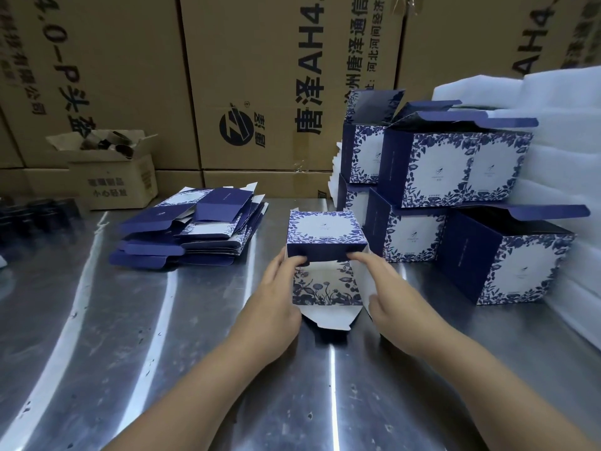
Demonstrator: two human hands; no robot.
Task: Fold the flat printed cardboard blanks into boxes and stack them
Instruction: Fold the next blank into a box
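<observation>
A half-formed blue and white floral box (325, 234) lies on its side at the middle of the metal table (130, 336), open end towards me, with a printed flap (327, 288) lying flat in front. My left hand (276, 297) has its fingertips on the dark blue flap at the box's left. My right hand (387, 288) touches the same flap at its right with straight fingers. A pile of flat blanks (192, 229) lies to the left. Several folded boxes (455, 177) are stacked in two layers on the right, lids open.
Large brown shipping cartons (260, 76) form a wall behind the table. A small open carton (110, 170) stands at the back left, with dark objects (39, 216) beside it. White foam sheets (569, 141) are piled at the far right behind the folded boxes.
</observation>
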